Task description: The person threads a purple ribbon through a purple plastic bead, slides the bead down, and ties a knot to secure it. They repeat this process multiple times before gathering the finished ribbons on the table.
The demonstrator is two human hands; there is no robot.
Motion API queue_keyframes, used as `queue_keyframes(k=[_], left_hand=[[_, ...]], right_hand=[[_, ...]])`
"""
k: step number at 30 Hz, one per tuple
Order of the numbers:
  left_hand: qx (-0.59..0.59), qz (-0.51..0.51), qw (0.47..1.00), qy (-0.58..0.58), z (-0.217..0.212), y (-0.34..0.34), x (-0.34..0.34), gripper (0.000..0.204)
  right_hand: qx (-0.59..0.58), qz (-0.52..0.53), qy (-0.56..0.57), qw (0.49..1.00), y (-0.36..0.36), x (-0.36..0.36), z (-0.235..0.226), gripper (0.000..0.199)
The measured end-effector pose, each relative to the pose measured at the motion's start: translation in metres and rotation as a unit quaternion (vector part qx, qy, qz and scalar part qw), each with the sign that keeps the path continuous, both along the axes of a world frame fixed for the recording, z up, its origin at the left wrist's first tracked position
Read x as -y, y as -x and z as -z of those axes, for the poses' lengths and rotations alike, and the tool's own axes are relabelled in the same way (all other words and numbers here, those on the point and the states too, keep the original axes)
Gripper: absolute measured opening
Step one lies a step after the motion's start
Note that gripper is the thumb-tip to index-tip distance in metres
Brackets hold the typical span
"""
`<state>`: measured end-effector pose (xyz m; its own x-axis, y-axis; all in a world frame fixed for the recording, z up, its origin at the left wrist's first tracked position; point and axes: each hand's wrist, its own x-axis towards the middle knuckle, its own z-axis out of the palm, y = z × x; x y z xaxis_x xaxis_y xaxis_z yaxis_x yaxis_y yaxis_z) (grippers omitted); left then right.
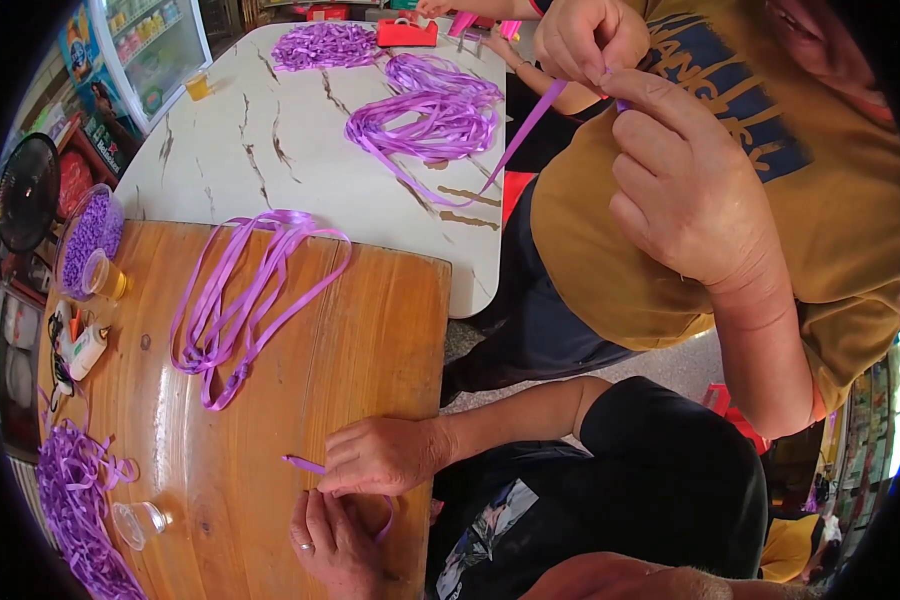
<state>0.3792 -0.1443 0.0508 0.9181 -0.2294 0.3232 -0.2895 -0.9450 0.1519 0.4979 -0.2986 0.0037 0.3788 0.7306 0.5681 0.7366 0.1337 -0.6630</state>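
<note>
**Left hand and right hand pinch one ribbon over the wooden surface**

The brown, glossy wooden surface [370, 330] lies under both hands. Near its right edge, toward the lower end, the right hand [382, 455], coming from a black sleeve, is nearly closed, thumb and fingertips gripping a narrow purple satin ribbon [306, 464]. The left hand [332, 545], with a ring, is curled just beside it, fingertips meeting at the same ribbon; one ribbon end pokes out leftward and a slack curve hangs by the left hand.

On the wooden surface's upper half lies a loose looped bundle of purple ribbon [275, 228]. Along its left side are a clear round tub of small purple pieces [90, 235], a clear cup of amber liquid [107, 277], a white tool with a dark cord [88, 350], a tangled purple ribbon heap [75, 500] and a tipped clear plastic cup [140, 523].

Beyond the wooden surface, a white marbled surface [190, 160] bears more purple ribbon [425, 110] and a red tape dispenser [407, 33]. To its upper right, a co-worker in a brown shirt [610, 260] pinches another purple strand [535, 122].
</note>
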Motion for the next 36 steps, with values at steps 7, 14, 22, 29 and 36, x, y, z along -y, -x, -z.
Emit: queue_keyframes(k=[7,14,22,29,36], left_hand=[[-0.006,0.004,1.0,0.006,-0.001,0.0,0.0,0.025],[-0.003,0.01,1.0,0.01,0.0,0.0,-0.003,0.025],[0.01,0.004,1.0,0.011,0.002,-0.001,-0.001,0.026],[0.015,-0.004,1.0,0.012,0.005,0.005,-0.002,0.028],[0.024,0.002,1.0,0.013,0.008,0.008,-0.006,0.031]], right_hand=[[-0.009,-0.003,-0.001,1.0,0.0,0.0,0.001,0.021],[-0.013,-0.004,-0.006,1.0,0.0,-0.002,0.004,0.021],[-0.01,0.003,-0.007,1.0,-0.002,0.002,-0.001,0.02],[-0.016,0.017,-0.02,1.0,0.003,-0.001,0.0,0.012],[-0.014,0.018,-0.002,1.0,0.005,-0.001,-0.006,0.015]])
